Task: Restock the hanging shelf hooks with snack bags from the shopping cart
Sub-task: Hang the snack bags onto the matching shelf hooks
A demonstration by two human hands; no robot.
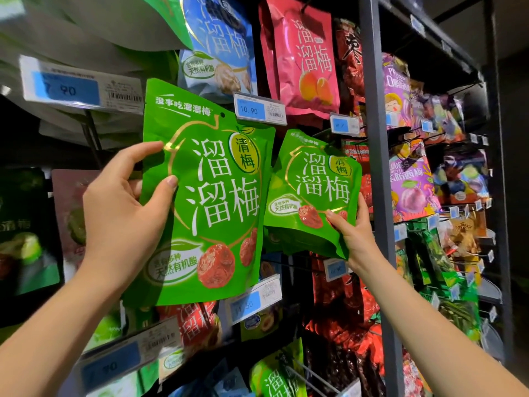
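Observation:
My left hand point(126, 196) grips the left edge of a large green snack bag point(211, 196) with white lettering and red plums, held up in front of the hanging shelf. The hang hole sits at the bag's top right corner. My right hand point(352, 227) holds the lower right corner of a second, identical green snack bag point(312, 190), which is farther back against the hooks. Whether that bag hangs on a hook I cannot tell. The shopping cart is out of view.
Blue point(220, 44) and pink point(300, 55) snack bags hang above. Price tags point(259, 108) sit at the hook ends. A dark upright post point(378, 167) divides the shelf from purple and mixed bags point(409, 179) on the right. Red bags hang below.

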